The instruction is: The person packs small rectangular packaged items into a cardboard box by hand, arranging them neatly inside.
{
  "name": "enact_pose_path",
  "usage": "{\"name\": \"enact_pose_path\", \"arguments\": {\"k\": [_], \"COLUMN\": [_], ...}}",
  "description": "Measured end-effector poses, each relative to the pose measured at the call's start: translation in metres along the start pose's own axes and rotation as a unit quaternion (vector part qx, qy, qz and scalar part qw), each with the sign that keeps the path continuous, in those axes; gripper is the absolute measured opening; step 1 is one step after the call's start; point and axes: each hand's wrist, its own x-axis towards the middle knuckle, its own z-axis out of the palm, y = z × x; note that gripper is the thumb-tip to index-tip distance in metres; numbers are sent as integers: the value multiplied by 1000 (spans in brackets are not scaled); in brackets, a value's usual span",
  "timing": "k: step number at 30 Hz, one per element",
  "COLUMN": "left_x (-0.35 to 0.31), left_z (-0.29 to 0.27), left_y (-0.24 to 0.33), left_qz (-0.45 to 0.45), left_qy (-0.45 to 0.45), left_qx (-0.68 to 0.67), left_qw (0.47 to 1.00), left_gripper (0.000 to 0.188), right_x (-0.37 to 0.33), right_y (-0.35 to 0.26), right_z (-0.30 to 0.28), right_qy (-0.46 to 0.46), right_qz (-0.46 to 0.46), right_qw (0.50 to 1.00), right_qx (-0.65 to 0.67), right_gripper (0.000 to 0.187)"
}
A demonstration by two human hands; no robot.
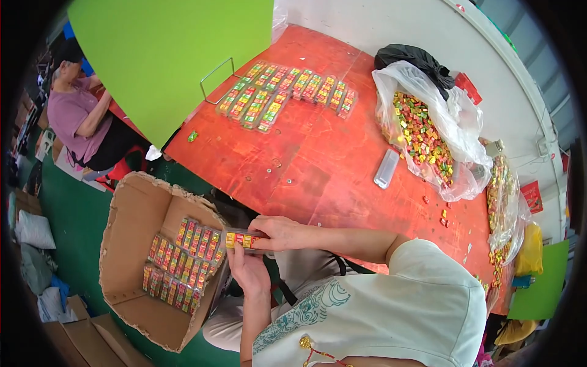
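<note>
A clear pack (243,239), red & yellow inside, is pinched in the fingers of the R hand (278,232) & L hand (249,270), by the right edge of the brown box (139,205) w/ more packs (177,260) in it, & might drop if a grip gets loose.

"What was the table (244,165) made of?"
"Wood, by the look of it, under worn red paint with a slight sheen."
"And the box (137,208)?"
"Matt brown cardboard, rough along its torn rim."
"Did the pack (239,239) shine?"
"Yes, its clear plastic looked smooth and glossy."
"And the clear bag (466,137)?"
"Thin, crinkled plastic, glossy too; the shirt (397,300) was matt cloth."
</note>
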Motion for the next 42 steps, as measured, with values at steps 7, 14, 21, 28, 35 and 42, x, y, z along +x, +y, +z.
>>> {"name": "enact_pose_path", "arguments": {"k": [7, 14, 21, 28, 35, 42], "left_x": [18, 35, 54, 67, 94, 119], "left_z": [31, 81, 90, 109, 139, 167], "left_y": [4, -31, -56, -58, -87, -120], "left_qz": [3, -61, -102, -84, -104, -208], "left_qy": [-44, -112, -123, -103, -178, -197], "left_qx": [129, 170, 163, 147, 131, 88], "left_qw": [991, 977, 974, 980, 970, 954], "left_gripper": [36, 39, 37, 36, 42, 38], "right_x": [2, -4, -10, -4, 5, -6], "right_y": [28, 49, 59, 59, 75, 107], "right_z": [-11, -45, -73, -101, -141, -187], "right_qy": [-14, 131, 153, 199, 274, 310], "right_qz": [71, 83, 89, 36, 29, 36], "right_qw": [972, 860, 878, 975, 931, 848], "right_qx": [224, 485, 444, 92, 239, 428], "right_gripper": [33, 23, 27, 43, 39, 24]}}
